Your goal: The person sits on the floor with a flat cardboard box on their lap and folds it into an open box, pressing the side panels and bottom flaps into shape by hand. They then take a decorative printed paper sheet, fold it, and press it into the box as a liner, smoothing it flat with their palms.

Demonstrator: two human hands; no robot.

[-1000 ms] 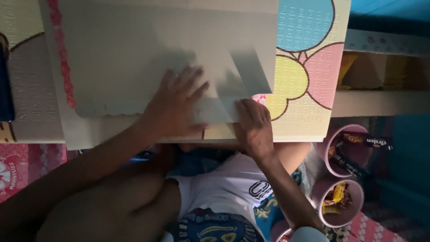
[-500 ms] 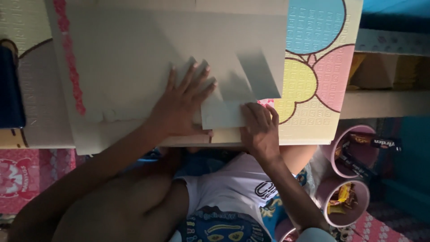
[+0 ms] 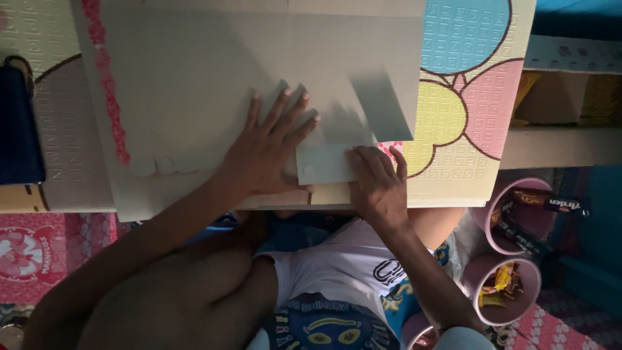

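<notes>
Cardboard (image 3: 214, 84), a big grey sheet, covers most of the board (image 3: 466, 175) that lies over the person's lap, reaching to its near edge. The left hand (image 3: 269, 152) lies flat on the sheet near that edge, fingers spread, gripping nothing. The right hand (image 3: 376, 185) presses palm-down, fingers together, on a small flap (image 3: 324, 163) at the sheet's near right corner; it does not close around it. A strip (image 3: 382, 107) of the sheet stands up just beyond the flap. Two pink tubs (image 3: 518, 214) of wrappers sit on the floor, right of the board.
</notes>
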